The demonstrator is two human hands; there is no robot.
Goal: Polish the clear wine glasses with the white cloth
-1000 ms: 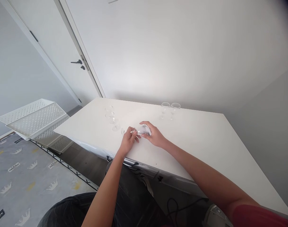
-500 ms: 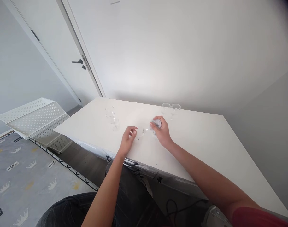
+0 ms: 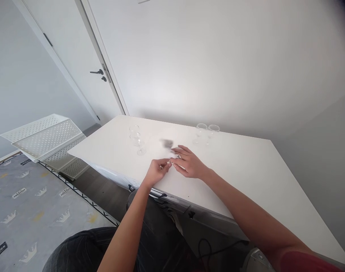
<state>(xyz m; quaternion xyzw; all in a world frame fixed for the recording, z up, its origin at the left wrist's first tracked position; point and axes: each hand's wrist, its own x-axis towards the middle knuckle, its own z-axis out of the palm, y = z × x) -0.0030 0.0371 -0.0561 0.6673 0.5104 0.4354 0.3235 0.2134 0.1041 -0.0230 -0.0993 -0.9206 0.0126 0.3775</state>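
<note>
My left hand (image 3: 157, 172) is closed, thumb and fingertips pinching the thin clear part of a stemmed glass (image 3: 170, 162). Most of that glass is hidden by the hands. Right beside it, my right hand (image 3: 188, 163) has its fingers stretched and apart, with fingertips near or touching the glass; which of these I cannot tell. Just beyond the fingers is a dark grey blurred thing (image 3: 167, 143), too smeared to name. On the left of the white table (image 3: 231, 177), stemmed glasses (image 3: 135, 136) stand in a row. Two more glasses (image 3: 213, 129) are at the back.
A white perforated metal rack (image 3: 44, 136) stands left of the table. Near it lies a grey crown-patterned mat or mattress (image 3: 47, 211). The wall (image 3: 217, 64) runs behind the table, with a door (image 3: 76, 56) at left. A dark cable (image 3: 206, 245) hangs below.
My left hand has moved right and closed on the glass. My right hand, earlier wrapped round a whitish thing by the glass, has stretched its fingers and shifted left. A dark blur has appeared.
</note>
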